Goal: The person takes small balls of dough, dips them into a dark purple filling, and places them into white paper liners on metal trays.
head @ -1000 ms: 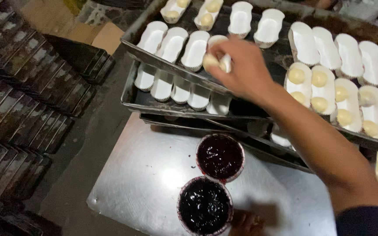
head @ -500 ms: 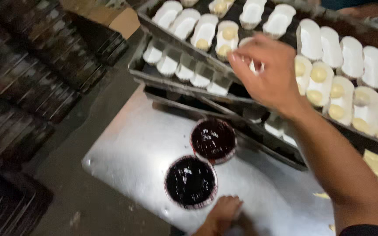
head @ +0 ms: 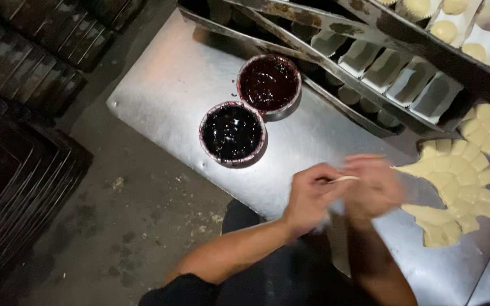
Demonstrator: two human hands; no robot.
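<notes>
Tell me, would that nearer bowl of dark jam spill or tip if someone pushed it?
The nearer bowl looks low and wide, so it would probably slide on the smooth metal table rather than tip. It seems filled nearly to the rim, so a sharp shove might slop the glossy jam over.

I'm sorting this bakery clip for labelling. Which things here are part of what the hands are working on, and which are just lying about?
In use:
left hand and right hand, together over the metal table
small pale dough piece between them
fanned pale dough pieces beside the right hand

Lying about:
two bowls of dark jam
trays of white moulds
stacked dark pans on the floor
</notes>
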